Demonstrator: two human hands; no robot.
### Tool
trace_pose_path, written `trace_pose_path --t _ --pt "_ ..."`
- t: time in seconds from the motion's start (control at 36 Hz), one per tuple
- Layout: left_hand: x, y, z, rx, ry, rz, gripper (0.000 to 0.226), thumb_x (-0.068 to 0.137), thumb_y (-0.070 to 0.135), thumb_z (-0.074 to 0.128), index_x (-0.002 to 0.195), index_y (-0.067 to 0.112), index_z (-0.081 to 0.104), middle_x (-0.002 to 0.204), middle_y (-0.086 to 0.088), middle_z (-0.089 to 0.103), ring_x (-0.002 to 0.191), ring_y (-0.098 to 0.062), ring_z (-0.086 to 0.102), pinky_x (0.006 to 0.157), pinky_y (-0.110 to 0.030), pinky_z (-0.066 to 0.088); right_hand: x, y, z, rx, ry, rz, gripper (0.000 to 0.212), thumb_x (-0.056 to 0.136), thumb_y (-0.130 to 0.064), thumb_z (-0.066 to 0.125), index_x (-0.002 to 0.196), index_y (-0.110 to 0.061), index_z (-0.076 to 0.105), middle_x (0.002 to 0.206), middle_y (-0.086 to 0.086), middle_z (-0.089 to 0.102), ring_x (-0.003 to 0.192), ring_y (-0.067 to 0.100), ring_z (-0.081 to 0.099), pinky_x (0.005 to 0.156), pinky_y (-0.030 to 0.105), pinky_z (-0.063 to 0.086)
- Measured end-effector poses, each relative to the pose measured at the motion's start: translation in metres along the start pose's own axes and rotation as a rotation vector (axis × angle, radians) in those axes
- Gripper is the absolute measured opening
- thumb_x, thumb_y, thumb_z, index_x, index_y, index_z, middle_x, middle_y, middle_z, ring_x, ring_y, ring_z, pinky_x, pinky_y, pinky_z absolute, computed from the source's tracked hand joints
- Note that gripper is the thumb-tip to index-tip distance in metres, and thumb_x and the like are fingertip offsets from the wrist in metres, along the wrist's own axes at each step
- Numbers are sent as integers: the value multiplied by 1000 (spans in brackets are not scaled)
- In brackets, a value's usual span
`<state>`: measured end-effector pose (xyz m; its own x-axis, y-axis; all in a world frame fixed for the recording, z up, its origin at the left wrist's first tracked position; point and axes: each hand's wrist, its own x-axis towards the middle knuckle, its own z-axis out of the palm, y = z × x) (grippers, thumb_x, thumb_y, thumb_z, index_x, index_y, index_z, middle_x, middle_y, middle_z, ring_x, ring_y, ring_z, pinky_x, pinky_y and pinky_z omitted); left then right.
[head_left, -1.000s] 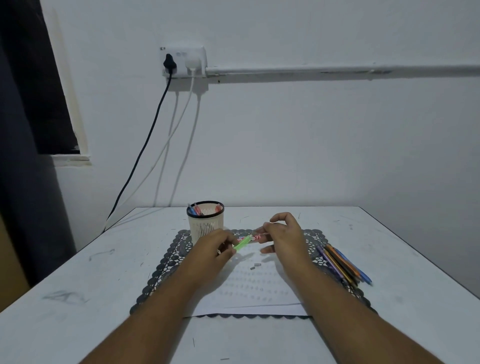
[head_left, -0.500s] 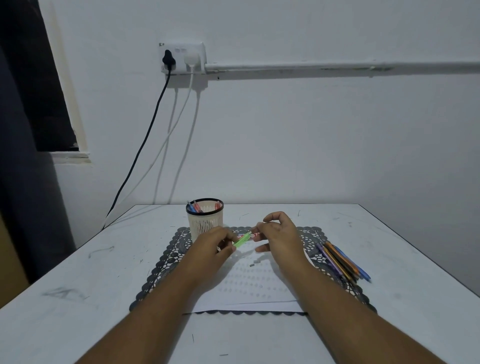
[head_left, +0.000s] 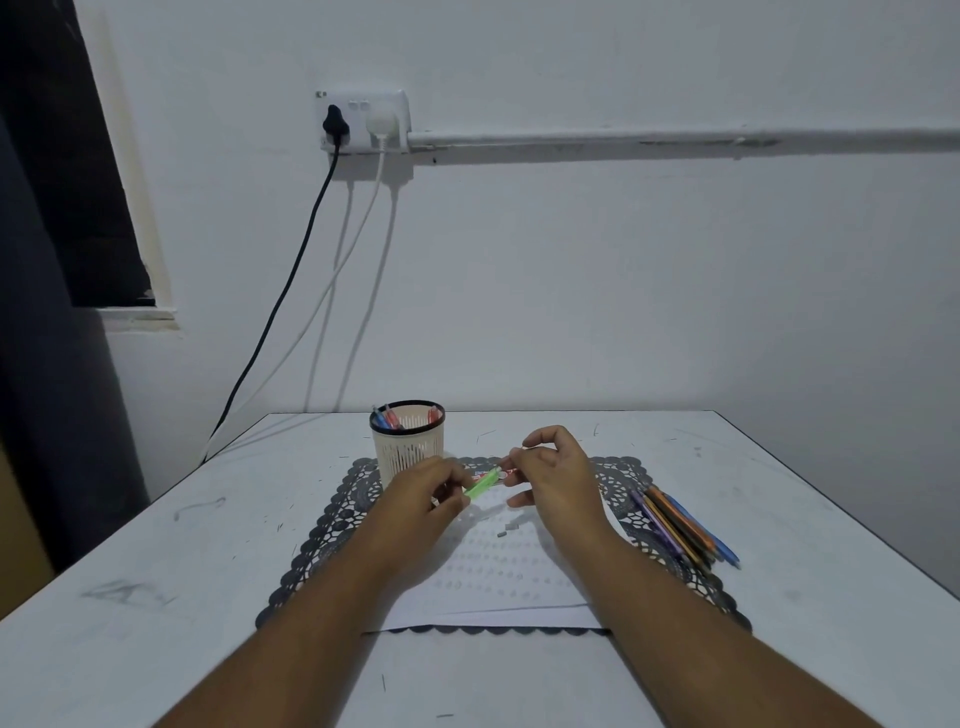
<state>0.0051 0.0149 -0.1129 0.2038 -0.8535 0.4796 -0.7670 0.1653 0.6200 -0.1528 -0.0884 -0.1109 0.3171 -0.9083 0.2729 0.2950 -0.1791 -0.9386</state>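
Left hand (head_left: 423, 501): fingers curled, thumb and forefinger pinching the lower end of a green pen piece (head_left: 482, 483), which tilts up and away toward the other hand. Right hand (head_left: 558, 480): thumb and forefinger tips pinch a white piece with red print (head_left: 508, 472); the remaining fingers are arched or loosely spread and grip nothing. The two pieces meet end to end in the gap between the hands, held clear above the surface; cannot tell whether they are joined or only touching. Directly below the hands lies a sheet of printed paper (head_left: 493, 577), and on it, just under the right hand, are two small grey bits (head_left: 506, 530), too small to identify. The paper rests on a dark lace placemat (head_left: 332, 530) that spreads out to both sides of the forearms. Just beyond the left hand, near its knuckles, stands a cream slotted pen cup (head_left: 408, 447) with a black rim; red and blue pens (head_left: 387, 418) stand inside it. To the outer side of the right forearm a bundle of coloured pens (head_left: 680, 530) lies flat, partly on the placemat edge, well apart from the held pieces. All of this sits on a scuffed white table (head_left: 156, 571). Far beyond both hands, on the wall, is a socket plate (head_left: 363, 122) with a black cable (head_left: 280, 306) and a white cable (head_left: 358, 228) hanging from it.
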Motion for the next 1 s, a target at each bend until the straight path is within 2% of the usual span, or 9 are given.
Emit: trace_pose_path --t 0.19,0.33,0.5,0.67,0.81,0.89,1.0 --pt "0 -1 -1 21 -4 2 16 94 12 69 98 28 71 92 12 64 86 -2 58 73 -13 46 0 1 1 6 -2 10 15 94 1 65 99 -11 57 84 14 77 70 23 69 55 35 53" --pt "1 -1 1 14 1 5 23 94 13 70 93 36 67 90 13 65 84 -2 59 72 -15 46 0 -1 0 20 6 -7 14 95 0 64 101 -10 56 85 15 77 70 23 70 56 35 52" --pt "1 -1 0 21 2 11 14 95 12 69 98 26 71 92 12 64 86 -2 59 73 -14 46 0 -5 -2 4 22 -38 13 97 -2 63 105 -9 55 84 14 77 70 25 71 57 37 54" --pt "1 -2 0 8 10 11 17 94 11 70 95 28 70 91 11 64 84 -1 59 73 -13 46 -3 -1 1 -28 -2 -33 12 97 -2 64 103 -9 56 82 11 77 71 20 70 58 37 53" --pt "1 -4 1 -5 9 16 20 94 11 70 94 31 69 91 10 65 84 -3 60 72 -14 46 -3 -2 1 -14 5 -31 13 97 -2 63 102 -10 55 84 13 77 73 25 70 59 38 53" --pt "2 -3 1 -3 8 24 29 94 12 70 90 40 65 92 11 64 84 -3 60 72 -13 46 -2 -6 0 -9 33 -42 13 97 -3 62 105 -10 54 84 12 77 73 26 71 61 39 54" --pt "1 -4 2 -6 9 25 32 94 12 70 89 43 64 91 13 64 84 -3 60 72 -14 46 -3 -8 -2 -20 32 -47 13 98 -4 62 106 -10 54 85 13 78 72 26 72 63 41 54"
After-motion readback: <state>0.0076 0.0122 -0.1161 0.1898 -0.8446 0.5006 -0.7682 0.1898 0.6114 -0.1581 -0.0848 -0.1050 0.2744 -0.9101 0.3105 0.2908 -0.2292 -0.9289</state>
